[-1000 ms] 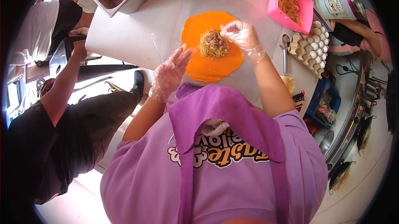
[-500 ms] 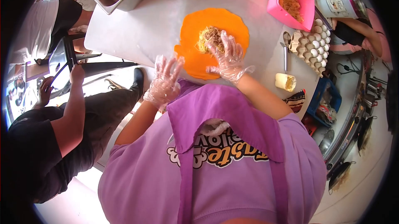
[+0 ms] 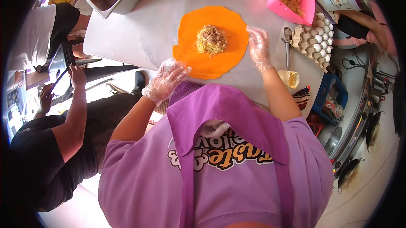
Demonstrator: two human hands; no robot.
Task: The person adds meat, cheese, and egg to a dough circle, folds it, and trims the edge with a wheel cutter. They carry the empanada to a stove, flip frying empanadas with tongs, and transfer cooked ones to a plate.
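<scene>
A flat orange sheet of dough (image 3: 190, 29) lies on the pale table, with a mound of shredded filling (image 3: 212, 40) near its middle. Both my hands wear clear plastic gloves. My left hand (image 3: 166, 80) is at the sheet's lower left edge, fingers spread, with nothing in it. At the sheet's right edge is my right hand (image 3: 259, 48), its fingers bent toward the dough; whether they pinch the edge is too small to tell.
A pink tub of shredded filling (image 3: 311, 10), an egg tray (image 3: 302, 37), a spoon (image 3: 288, 54) and a yellowish roll (image 3: 284, 75) are at right. A metal pan (image 3: 101, 12) stands upper left. Other people are at left (image 3: 59, 139) and right (image 3: 374, 27).
My right hand has moved off the filling to the right edge of the dough, uncovering the mound. My left hand has shifted slightly down, near the lower left edge.
</scene>
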